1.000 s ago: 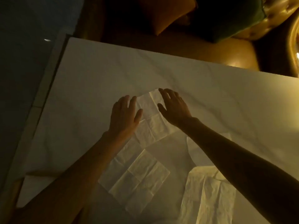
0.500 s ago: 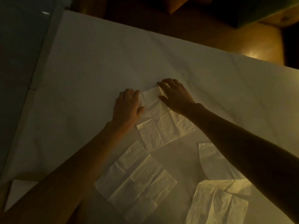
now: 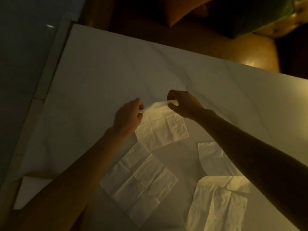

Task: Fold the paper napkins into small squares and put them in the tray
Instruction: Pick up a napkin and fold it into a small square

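Both hands, left hand (image 3: 128,116) and right hand (image 3: 182,104), are pinching the far corners of the thin white creased paper napkin (image 3: 160,129), lifting that edge, presumably for folding it toward the wrists.

Your white table (image 3: 166,72) is carrying four creased napkins: centre napkin (image 3: 160,129), lower-centre napkin (image 3: 141,182), right napkin (image 3: 211,159), lower-right napkin (image 3: 216,205).

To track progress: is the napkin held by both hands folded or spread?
Spread, not yet folded: the napkin lies open, creases showing, while left hand and right hand pinch its far corners.
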